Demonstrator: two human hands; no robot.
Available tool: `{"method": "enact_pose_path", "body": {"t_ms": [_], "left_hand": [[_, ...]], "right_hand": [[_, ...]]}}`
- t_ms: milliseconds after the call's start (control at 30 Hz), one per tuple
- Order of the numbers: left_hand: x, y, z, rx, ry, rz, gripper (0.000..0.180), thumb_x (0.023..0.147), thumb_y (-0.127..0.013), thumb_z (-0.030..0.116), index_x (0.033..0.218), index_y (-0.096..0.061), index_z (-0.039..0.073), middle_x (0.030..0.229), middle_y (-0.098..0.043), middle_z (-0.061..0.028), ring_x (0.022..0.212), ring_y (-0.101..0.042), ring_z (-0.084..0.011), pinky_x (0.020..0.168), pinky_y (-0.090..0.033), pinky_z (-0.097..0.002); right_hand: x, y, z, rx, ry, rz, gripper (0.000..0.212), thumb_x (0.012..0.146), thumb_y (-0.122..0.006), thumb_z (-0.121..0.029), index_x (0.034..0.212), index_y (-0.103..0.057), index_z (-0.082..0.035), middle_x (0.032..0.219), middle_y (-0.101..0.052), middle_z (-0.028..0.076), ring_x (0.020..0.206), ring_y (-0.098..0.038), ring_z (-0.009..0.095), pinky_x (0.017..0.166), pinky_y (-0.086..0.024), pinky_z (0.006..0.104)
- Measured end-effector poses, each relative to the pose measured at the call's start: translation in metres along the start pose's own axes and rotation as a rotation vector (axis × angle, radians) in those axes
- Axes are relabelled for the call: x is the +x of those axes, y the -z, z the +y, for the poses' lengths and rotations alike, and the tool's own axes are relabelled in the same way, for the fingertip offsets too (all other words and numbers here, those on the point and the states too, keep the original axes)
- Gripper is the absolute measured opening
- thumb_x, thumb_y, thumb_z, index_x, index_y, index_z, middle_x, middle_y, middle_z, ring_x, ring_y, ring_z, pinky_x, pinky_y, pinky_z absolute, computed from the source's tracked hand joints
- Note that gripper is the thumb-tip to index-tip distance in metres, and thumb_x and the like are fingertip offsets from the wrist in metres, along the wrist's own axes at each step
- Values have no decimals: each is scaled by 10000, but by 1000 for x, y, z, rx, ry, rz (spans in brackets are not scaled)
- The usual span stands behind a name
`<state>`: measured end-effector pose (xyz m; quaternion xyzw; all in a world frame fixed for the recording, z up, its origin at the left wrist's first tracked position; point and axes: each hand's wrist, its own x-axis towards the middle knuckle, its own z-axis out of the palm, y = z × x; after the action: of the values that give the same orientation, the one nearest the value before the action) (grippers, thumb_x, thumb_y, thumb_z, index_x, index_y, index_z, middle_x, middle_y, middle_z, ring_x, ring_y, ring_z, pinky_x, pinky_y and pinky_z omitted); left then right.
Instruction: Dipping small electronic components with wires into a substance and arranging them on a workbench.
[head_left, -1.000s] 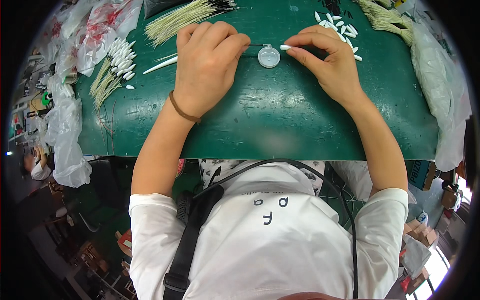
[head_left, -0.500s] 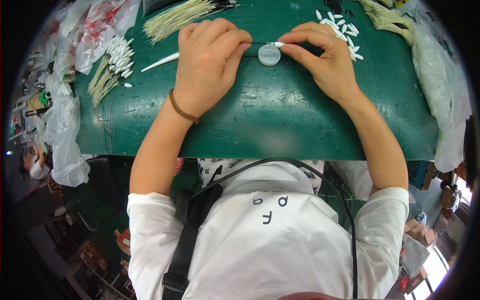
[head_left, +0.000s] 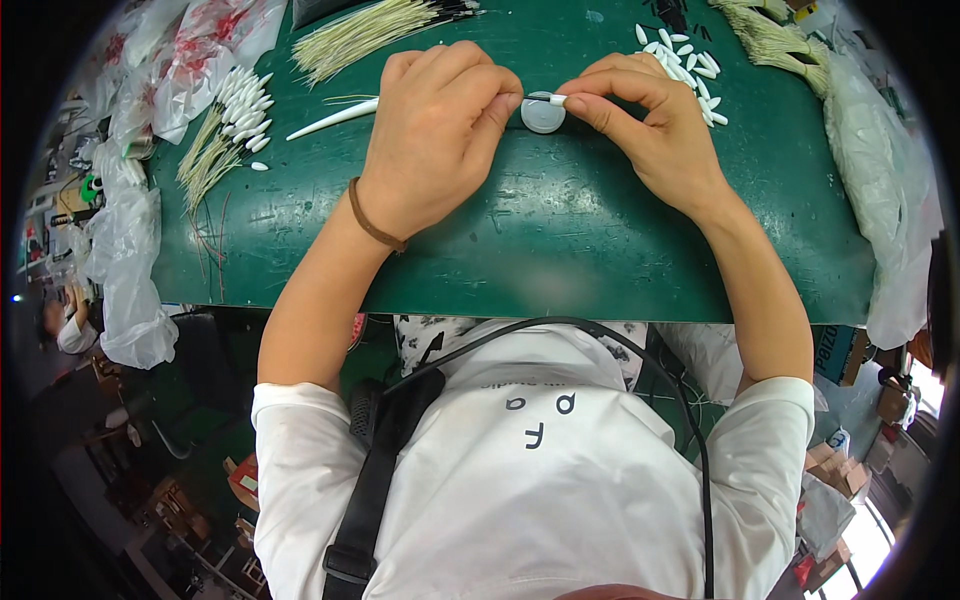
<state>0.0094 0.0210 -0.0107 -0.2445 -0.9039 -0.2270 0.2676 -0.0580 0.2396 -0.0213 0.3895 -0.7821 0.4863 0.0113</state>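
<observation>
Thumb and forefinger of the right hand [head_left: 655, 120] are pinched on a small white pointed cap [head_left: 557, 100], most of it hidden by the fingertips. Thumb and forefinger of the left hand [head_left: 435, 140] close on a thin black-ended stem [head_left: 537, 97], whose dark end meets the cap over a clear round dish [head_left: 543, 118]. A white tapered stick [head_left: 335, 119] pokes out left of the left hand. Beyond that hand lies a bundle of pale stems [head_left: 360, 42] with black ends; farther left, a cluster of white-capped stems [head_left: 238, 115]. Loose white caps [head_left: 690, 65] lie just beyond the right hand on the green tabletop [head_left: 590, 240].
</observation>
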Motion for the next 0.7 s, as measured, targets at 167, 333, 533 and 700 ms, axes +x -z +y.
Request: {"method": "enact_pose_path", "body": {"t_ms": [167, 333, 533, 700], "left_hand": [[0, -3, 4, -61, 17, 3, 39, 832, -669, 64, 862, -650, 78, 830, -570, -47, 789, -561, -255, 733, -391, -368], [-8, 2, 15, -94, 66, -82, 46, 806, -679, 58, 843, -654, 68, 828, -578, -55, 796, -553, -267, 740, -404, -383], [-8, 4, 26, -72, 54, -188, 61, 765, -711, 63, 800, -663, 77, 816, -582, -44, 812, -537, -271, 738, -398, -396], [-15, 4, 29, -115, 99, -259, 91, 772, -736, 58, 825, -663, 54, 825, -604, -67, 797, -563, -275, 717, -406, -383]], "right_hand": [[-2, 3, -2, -93, 37, 4, 101, 841, -737, -132, 914, -767, -69, 848, -685, 26, 844, -526, 198, 812, -416, 332], [-7, -1, -5, -163, 130, -23, 85, 786, -764, -132, 851, -756, -78, 829, -675, 28, 848, -543, 253, 798, -420, 357], [-16, 7, -14, -179, 72, -137, 101, 792, -767, -157, 858, -751, -82, 842, -669, 18, 878, -536, 246, 833, -385, 377], [-9, 28, -16, -257, 161, -82, 154, 783, -768, -183, 841, -732, -46, 855, -671, 65, 859, -574, 282, 814, -445, 399]]}}
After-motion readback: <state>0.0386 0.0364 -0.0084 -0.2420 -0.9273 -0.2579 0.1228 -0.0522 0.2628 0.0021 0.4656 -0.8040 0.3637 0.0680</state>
